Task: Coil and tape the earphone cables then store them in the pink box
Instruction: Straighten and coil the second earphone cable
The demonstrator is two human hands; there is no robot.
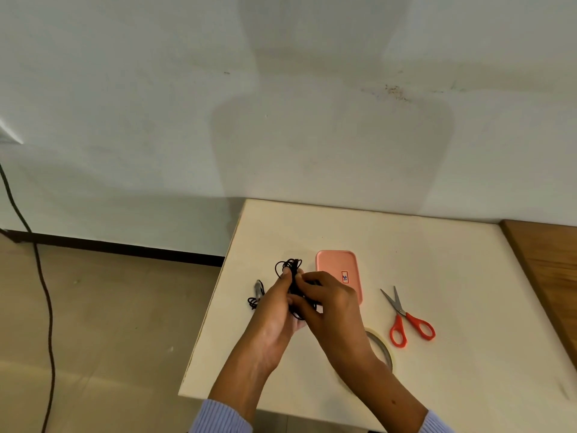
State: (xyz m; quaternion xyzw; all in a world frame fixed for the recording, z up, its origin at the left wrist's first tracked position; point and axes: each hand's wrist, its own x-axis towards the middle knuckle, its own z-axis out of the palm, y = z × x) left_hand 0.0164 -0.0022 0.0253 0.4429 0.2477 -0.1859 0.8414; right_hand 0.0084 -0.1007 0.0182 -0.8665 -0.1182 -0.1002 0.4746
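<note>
Cable (288, 266), black and looped into a bundle, sits at mid-frame above the tabletop (437, 276), held between both hands. The left hand (274, 303) curls its fingers round the loops from the left, and the right hand (324, 295) pinches the same bundle from the right, so the two hands meet on it. A loose end with a plug (258, 289) trails onto the tabletop just left of the left hand. The box (338, 265), pink and closed with a small label on its lid, lies just right of the bundle; its contents are hidden. Right of it lie scissors (406, 320), and a tape roll (382, 346) shows partly behind the right forearm. The tabletop's left edge runs close beside the left hand; bare surface stretches toward the right of the frame.
</note>
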